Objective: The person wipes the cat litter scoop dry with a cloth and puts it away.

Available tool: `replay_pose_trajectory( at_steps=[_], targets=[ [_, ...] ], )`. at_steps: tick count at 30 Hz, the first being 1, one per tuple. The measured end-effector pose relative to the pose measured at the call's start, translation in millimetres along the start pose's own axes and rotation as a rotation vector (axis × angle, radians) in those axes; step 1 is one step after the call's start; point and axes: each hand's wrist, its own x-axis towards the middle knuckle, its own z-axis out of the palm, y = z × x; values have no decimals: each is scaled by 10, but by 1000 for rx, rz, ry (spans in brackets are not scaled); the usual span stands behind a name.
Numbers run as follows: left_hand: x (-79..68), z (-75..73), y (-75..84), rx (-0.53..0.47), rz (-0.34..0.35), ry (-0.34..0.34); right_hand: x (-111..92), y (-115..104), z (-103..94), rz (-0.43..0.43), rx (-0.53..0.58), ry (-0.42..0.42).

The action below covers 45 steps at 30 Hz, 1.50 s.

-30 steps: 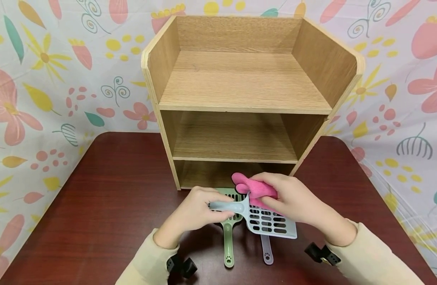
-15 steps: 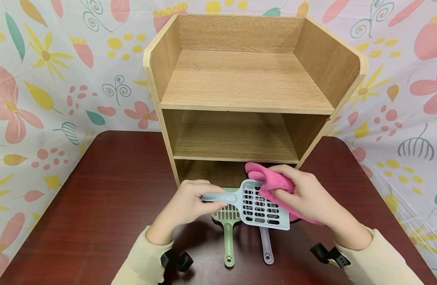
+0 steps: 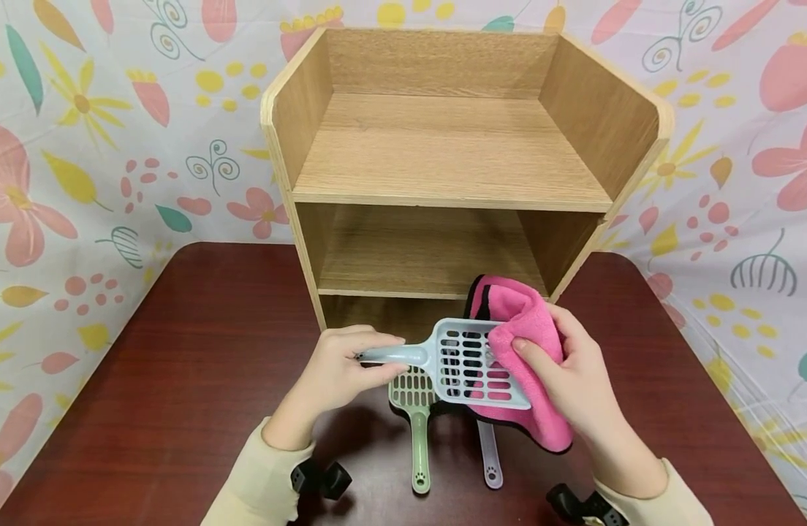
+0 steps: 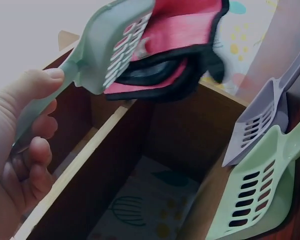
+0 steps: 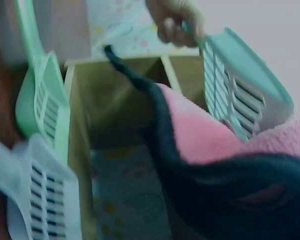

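My left hand (image 3: 344, 369) grips the handle of a light blue slotted litter scoop (image 3: 451, 372), held level above the table. A pink cloth with black edging (image 3: 531, 343) is bunched in my right hand (image 3: 577, 372), which presses it over the right end of the scoop. Part of the cloth hangs below and behind the slots. Under the raised scoop lie a green litter scoop (image 3: 419, 446) and a lilac litter scoop (image 3: 489, 456), handles toward me. The lilac one's head is hidden in the head view but shows in the left wrist view (image 4: 255, 122).
A wooden shelf unit (image 3: 452, 150) with three levels stands on the dark red table (image 3: 213, 380), just behind the scoops. Patterned fabric (image 3: 140, 146) hangs behind the table and along its sides. Small black cameras sit at both wrists.
The blue scoop has moved left and up with my left hand. My right hand has shifted right, and the cloth has spread out, now wrapping the scoop's right end.
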Motion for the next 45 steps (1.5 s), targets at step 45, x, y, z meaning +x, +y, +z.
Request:
replay_pose_trajectory(
  at_steps=[45],
  targets=[
    [-56,507,145,151,49,280,-501,-101,937,10,950,234]
  ],
)
